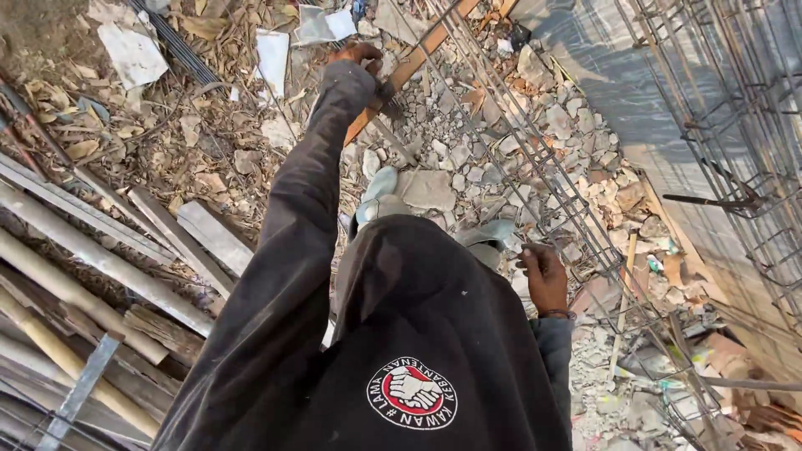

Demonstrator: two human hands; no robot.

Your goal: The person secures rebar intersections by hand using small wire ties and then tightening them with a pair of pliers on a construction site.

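A long cage of thin steel bars (535,159) runs from the top middle of the frame down to the lower right. It lies on the ground over broken stones, most likely so both hands can get at it from above.

The left hand (357,55) is near the top middle, at the end of a long dark sleeve (301,209). Its fingers are curled shut around a thin metal tool (393,132) that slants down toward the cage and crosses an orange wooden plank (418,52). I cannot tell just what kind of tool it is.

The right hand (545,276) is to the right of the middle. Its fingers are bent and rest on one bar of the cage, as if to keep it from sliding. I cannot tell if they close all the way around the bar.

Two pale shoes (380,192) stand on the stones, between the hands. The grey rubble (468,159) fills the middle of the frame.

On the left side there are long poles and grey boards (100,267), lying flat one beside another. In the upper left there are dry leaves and white scraps (129,54).

On the right there is a sloping grey wall (660,134) with more steel bar frames (735,108) on it.

No box, bucket or other holder shows here, so nothing is kept inside anything
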